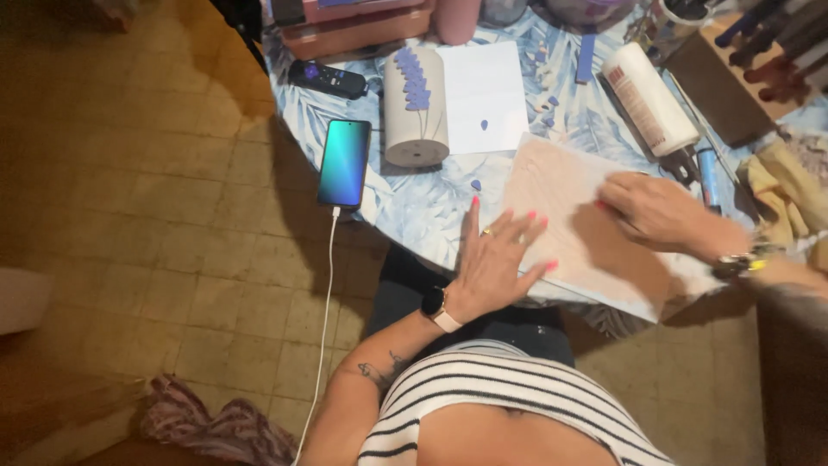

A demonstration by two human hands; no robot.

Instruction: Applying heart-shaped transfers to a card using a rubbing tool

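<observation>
Landmark: the pale pinkish sheet (586, 233) lying flat on the leaf-patterned tablecloth (414, 203), overhanging the near edge of it. To the left of the sheet lies a charging phone (344, 162). The left hand (493, 259) rests on the sheet's left edge, fingers spread flat, gripping nothing. The right hand (653, 210) presses on the sheet's upper right, fingers together. The sheet appears thin, light and flexible; support it at two opposite edges.
</observation>
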